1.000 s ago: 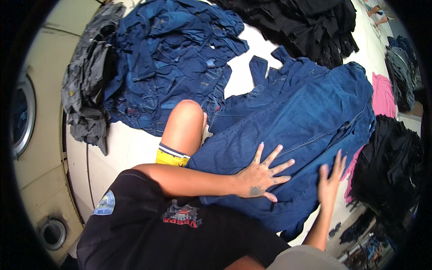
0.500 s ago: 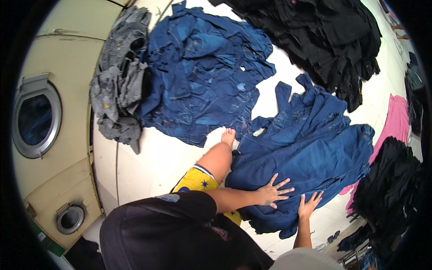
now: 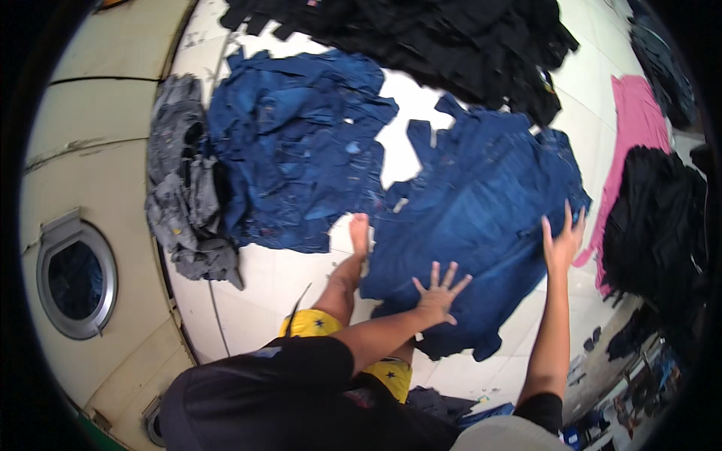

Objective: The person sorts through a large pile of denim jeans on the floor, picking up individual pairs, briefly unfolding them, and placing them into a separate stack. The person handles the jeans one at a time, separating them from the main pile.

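Note:
A pile of dark blue denim jeans (image 3: 481, 203) lies spread on the tiled floor in front of me. My left hand (image 3: 438, 295) rests on its near part, fingers spread over the cloth. Farther right, my right hand (image 3: 562, 239) is at the pile's right edge, with its fingers apart; whether it touches the denim I cannot tell. Neither hand grips anything. Left of this heap and a little farther off lies a second blue denim pile (image 3: 293, 150), its pieces crumpled together.
Grey garments (image 3: 180, 195) lie along a cream machine (image 3: 98, 180) with a round door (image 3: 77, 278). Black garments (image 3: 436, 45) cover the floor at the far side. A pink cloth (image 3: 628, 135) and another black heap (image 3: 650, 210) are at the right. My bare foot (image 3: 360, 229) stands between the denim piles.
My right hand has moved away from the left one, outward and farther along the pile's right edge. The left hand remains spread on the denim. The view has shifted.

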Tool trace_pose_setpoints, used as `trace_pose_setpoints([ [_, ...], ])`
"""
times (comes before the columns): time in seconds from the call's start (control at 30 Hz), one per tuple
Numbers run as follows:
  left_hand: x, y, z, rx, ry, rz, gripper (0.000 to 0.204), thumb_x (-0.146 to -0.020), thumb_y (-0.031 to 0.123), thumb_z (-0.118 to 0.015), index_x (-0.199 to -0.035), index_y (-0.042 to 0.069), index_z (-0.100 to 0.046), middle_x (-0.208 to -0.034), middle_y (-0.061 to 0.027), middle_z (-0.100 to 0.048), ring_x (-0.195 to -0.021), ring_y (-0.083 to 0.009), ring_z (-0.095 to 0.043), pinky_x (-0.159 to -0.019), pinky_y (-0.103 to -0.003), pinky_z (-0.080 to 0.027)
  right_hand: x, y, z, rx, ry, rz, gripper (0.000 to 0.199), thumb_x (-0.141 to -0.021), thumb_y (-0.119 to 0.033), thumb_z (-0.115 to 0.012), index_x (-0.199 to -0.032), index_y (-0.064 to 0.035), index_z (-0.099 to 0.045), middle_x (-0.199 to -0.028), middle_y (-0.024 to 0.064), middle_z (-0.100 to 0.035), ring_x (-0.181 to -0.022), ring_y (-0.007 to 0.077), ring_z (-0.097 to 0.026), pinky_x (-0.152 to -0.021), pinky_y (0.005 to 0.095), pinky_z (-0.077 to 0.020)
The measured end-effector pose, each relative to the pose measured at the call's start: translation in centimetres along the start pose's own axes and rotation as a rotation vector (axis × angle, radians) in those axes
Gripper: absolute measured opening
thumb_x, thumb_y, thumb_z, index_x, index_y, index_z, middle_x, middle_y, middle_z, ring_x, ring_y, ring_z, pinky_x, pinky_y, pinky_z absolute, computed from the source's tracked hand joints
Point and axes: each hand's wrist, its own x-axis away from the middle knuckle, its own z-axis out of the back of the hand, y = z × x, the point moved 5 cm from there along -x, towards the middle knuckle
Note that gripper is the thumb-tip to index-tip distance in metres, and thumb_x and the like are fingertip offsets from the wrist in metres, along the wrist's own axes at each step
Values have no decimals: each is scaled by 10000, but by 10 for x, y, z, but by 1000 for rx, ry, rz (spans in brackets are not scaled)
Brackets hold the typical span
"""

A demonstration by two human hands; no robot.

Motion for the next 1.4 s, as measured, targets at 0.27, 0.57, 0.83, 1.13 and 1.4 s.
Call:
trace_pose_setpoints([
  [0.27,-61,-30,-22,-79,61,89,1351,-699,459,-983,-1726,489,-106,-1820,-94,191,-1623,-529,197,-1133,-923,-157,-65,-1,-201,114,-225,-251,948,-861,-854,-640,-1682,-528,-297,-1819,168,-124,-1600,637,-57,-1138,898,-177],
  [0.57,-58,-5,-15,-163,-5,137,1401,-687,532,-974,-1735,458,-46,-1802,-126,241,-1613,-526,227,-1162,-893,-175,-48,67,-96,-494,-32,20,853,-970,-594,-730,-1682,-239,-422,-1742,241,-328,-1620,489,-238,-1288,625,-248],
  [0.83,-66,-42,-11,-71,3,79,1383,-687,406,-1007,-1728,476,-100,-1793,-97,281,-1616,-477,264,-1193,-875,-131,275,76,-116,-662,-341,-797,952,-1102,-481,-603,-1703,72,-114,-1768,304,-188,-1642,392,-223,-1338,427,-171],
  [1.13,-58,-74,42,160,-130,-260,1032,-812,390,-947,-1683,295,-401,-1825,-155,71,-1654,-464,80,-1280,-704,-207,304,94,-143,-809,-284,-796,912,-1132,-572,-472,-1703,66,-158,-1779,246,-210,-1637,343,-242,-1332,419,-185],
  [1.4,-211,-292,130,949,252,296,448,-1114,404,-618,-1308,11,-713,-1177,-157,-786,-951,-217,-777,-784,-315,-613,362,256,-253,-2234,-734,-1082,846,-1119,-682,-338,-1655,-29,-387,-1506,154,-627,-1335,307,-635,-1084,446,-573],
])
